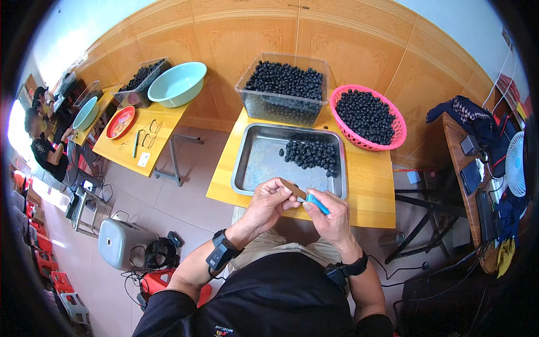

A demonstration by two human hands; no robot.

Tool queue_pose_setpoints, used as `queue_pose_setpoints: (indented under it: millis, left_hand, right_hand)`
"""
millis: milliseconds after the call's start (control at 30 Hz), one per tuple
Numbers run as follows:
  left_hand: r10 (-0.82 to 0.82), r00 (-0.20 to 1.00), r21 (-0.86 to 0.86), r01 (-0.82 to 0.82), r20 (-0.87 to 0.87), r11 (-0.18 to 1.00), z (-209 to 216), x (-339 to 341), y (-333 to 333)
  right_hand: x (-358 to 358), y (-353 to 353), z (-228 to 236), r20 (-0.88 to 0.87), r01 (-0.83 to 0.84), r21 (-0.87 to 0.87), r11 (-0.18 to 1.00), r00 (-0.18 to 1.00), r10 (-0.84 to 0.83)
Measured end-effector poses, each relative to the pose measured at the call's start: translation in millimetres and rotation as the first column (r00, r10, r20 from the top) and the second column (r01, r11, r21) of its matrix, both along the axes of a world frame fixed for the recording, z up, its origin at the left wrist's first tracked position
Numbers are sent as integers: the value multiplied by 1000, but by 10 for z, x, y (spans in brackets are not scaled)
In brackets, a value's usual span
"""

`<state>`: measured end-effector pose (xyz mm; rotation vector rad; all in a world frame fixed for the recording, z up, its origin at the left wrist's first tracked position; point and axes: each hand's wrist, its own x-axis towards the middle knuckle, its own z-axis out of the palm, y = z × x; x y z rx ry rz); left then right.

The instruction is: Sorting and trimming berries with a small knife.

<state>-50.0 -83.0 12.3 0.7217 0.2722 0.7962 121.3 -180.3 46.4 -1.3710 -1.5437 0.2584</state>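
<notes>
The right hand (332, 218) is closed around a blue-handled tool (318, 203), near the middle of the frame. The left hand (264, 205) has its fingers bent together at the tool's brown flat part; what exactly they pinch, I cannot tell. Both hands are at the near rim of a metal tray (255, 168). Dark round pieces (311, 154) lie in its right half; at left its metal gives room for moving, at right a strip of wooden table (370, 191). Just behind the tray, a clear bin (278, 112) stands in the way, with a pink basket (400, 132) at its right. The tool lies slanted, brown end toward upper left, handle toward lower right.
</notes>
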Motion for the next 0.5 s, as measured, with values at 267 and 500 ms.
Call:
queue_pose_setpoints:
  millis: [267, 500]
  left_hand:
    - [-18, 1000, 58, 18, -13, 998, 156, -46, -48]
    - [-66, 994, 68, 72, -91, 995, 95, -13, -55]
  right_hand:
    - [138, 57, -58, -283, -10, -30, 999, 959, 2]
    - [-67, 104, 137, -104, -149, 11, 989, 983, 150]
